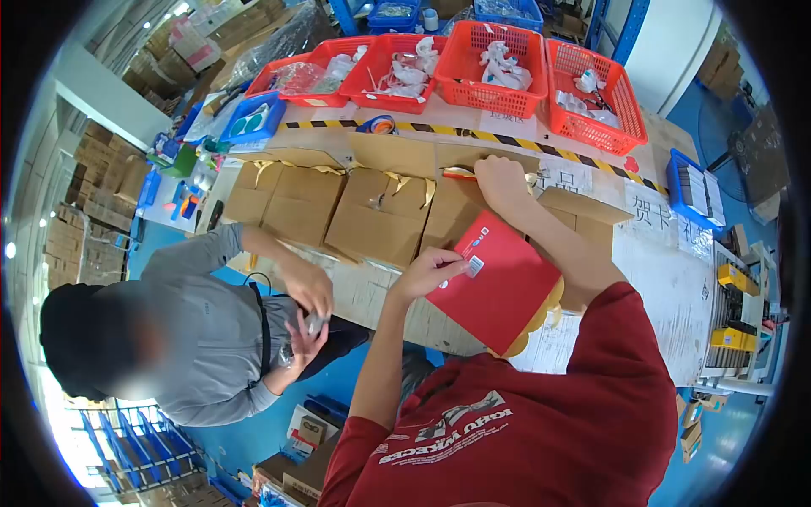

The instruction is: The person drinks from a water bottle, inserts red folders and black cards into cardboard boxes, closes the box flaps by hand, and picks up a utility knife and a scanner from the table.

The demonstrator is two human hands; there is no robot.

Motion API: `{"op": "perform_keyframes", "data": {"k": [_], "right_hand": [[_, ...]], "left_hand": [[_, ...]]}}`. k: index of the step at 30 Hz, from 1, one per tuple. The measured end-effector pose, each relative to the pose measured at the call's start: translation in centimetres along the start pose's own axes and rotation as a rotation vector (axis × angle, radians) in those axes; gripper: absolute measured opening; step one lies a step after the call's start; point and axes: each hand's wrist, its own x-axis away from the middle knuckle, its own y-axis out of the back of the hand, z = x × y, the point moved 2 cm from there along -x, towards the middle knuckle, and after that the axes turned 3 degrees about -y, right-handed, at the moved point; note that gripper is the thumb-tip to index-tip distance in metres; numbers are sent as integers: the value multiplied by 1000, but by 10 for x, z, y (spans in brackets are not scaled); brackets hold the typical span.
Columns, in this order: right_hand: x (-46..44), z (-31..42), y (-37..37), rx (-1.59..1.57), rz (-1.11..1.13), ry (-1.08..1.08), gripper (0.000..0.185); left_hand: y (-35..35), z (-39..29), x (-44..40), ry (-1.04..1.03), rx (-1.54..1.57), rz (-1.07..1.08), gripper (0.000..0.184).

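My left hand [429,274] is closed on the left edge of a red flat box [494,291], thumb over its printed label. Yellow material shows along the box's right edge. My right hand [503,182] reaches over an open cardboard box [452,207] at its back flap, beside a small strip of red; its fingers curl down and what they hold, if anything, is hidden. More open cardboard boxes [376,221] with yellow ribbon at their rims stand in a row to the left, and one lies partly under my right forearm.
At the left, a co-worker in a grey top [211,313] handles a small clear item. Red baskets [490,97] with white wrapped items line the table's back, behind yellow-black tape [422,128]. Blue trays [253,118] stand at both sides.
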Motion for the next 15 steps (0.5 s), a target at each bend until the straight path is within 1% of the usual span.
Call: {"op": "perform_keyframes", "data": {"k": [3,5,7,8,10,12,13,15], "right_hand": [[-5,1,-16,41,10,-14,20],[11,-4,-55,-83,-13,-39,19],[12,-12,-73,-202,-66,-58,21],[12,-11,-73,-208,-72,-56,21],[33,-4,-77,-322,-162,-23,22],[43,-14,-74,-406,-272,7,24],[45,-17,-69,-402,-273,-4,24],[47,-15,-52,-409,-502,75,25]], "left_hand": [[2,3,-4,-20,7,16,22],[2,13,-4,-42,-38,43,22],[9,11,-12,-88,-102,62,22],[12,7,-12,-88,-110,59,22],[11,6,-1,-7,-62,31,22],[8,1,-4,43,-16,13,21],[5,1,-6,42,-18,25,21],[1,1,-5,61,-18,11,21]]}}
